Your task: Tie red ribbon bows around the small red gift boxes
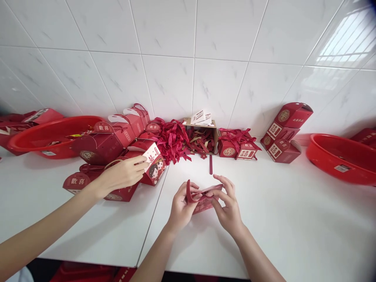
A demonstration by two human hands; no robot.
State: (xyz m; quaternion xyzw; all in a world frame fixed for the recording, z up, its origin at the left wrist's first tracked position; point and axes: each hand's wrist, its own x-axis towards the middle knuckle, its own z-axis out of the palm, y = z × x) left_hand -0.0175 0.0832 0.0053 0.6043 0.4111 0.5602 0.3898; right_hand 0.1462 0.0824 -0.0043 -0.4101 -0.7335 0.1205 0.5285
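Observation:
A small red paper gift box [202, 207] is held up between my two hands over the white table. My left hand [181, 205] grips its left side, where a curved red flap or strip stands up by the fingers. On the other side, my right hand [227, 205] pinches the upper edge with thumb and fingers, one finger raised. The inside of the box is mostly hidden. Just beyond my hands lies a narrow dark red strip [210, 164] on the table.
Another person's hand [126, 172] reaches in from the left, touching a printed red box [155, 166]. Finished-looking red boxes [117, 135], red ribbons [173, 141] and a cardboard box [216, 143] of strips line the wall. Red basins [58, 147] [342, 168] flank both sides.

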